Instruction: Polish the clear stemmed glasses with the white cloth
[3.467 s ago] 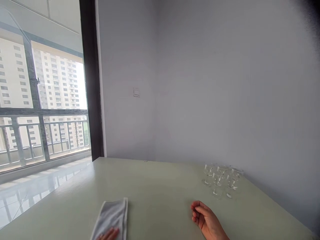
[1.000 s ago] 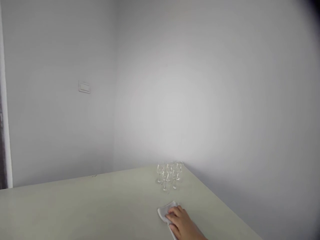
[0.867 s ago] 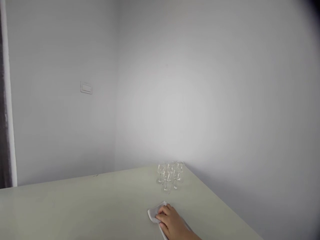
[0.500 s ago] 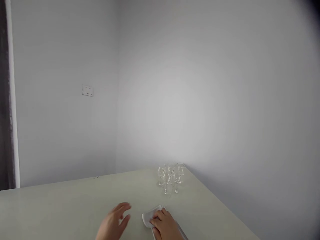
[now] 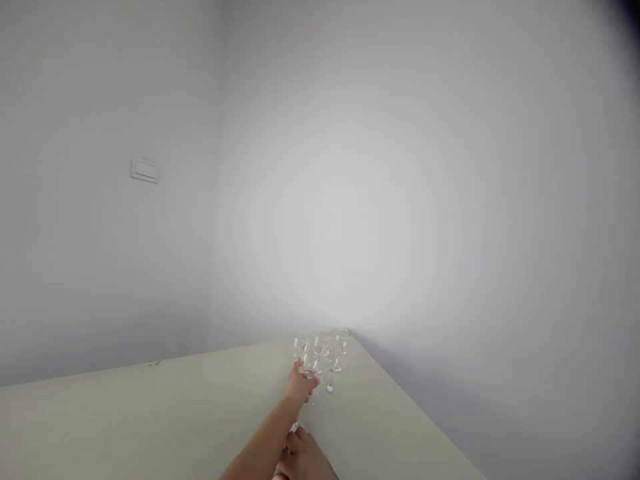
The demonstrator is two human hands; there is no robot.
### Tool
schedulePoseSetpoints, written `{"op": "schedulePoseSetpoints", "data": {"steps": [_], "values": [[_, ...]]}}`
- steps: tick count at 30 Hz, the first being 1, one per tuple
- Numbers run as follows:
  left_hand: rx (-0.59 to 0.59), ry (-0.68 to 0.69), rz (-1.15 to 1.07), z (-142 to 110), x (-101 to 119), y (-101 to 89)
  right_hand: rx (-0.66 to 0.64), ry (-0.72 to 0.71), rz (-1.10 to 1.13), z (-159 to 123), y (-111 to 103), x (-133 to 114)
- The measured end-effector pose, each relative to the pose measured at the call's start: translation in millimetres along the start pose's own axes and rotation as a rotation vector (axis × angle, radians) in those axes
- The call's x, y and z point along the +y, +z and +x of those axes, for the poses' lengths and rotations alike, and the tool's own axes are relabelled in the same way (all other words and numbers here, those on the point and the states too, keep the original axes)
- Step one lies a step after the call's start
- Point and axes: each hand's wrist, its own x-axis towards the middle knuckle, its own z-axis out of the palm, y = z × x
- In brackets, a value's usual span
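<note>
My left hand [image 5: 301, 385] reaches forward across the table. Its thumb and fingers close around a small clear stemmed glass [image 5: 311, 365] at the front of a group, though part of the grip is hidden. Several more clear stemmed glasses [image 5: 338, 347] stand upright close behind and to the right of it. Nearer to me, my right hand [image 5: 306, 459] has curled fingers, low in the view and partly behind my left forearm. A sliver of white cloth [image 5: 295, 425] shows at its fingertips; the rest of the cloth is hidden.
The pale green table [image 5: 165, 420] runs to a grey wall at the back and right. Its right edge [image 5: 415, 407] slopes toward me. A dark thin mark [image 5: 154, 363] lies near the far edge, and a switch plate [image 5: 145, 169] is on the left wall.
My left hand has gone forward and right from beside the cloth to the front glass. My right hand stays low, and the cloth is now mostly covered. The view has shifted slightly right.
</note>
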Motion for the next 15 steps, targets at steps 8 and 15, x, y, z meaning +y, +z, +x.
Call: {"op": "schedulePoseSetpoints", "data": {"steps": [8,15], "values": [[0.123,0.138,0.034,-25.8,2.1,-28.1,0.022,-0.013,0.148,-4.5,-2.5,5.2],[0.455,0.316,0.255,-124.1,-29.9,-128.9,0.346,0.171,0.752,-18.9,-46.1,-1.8]]}}
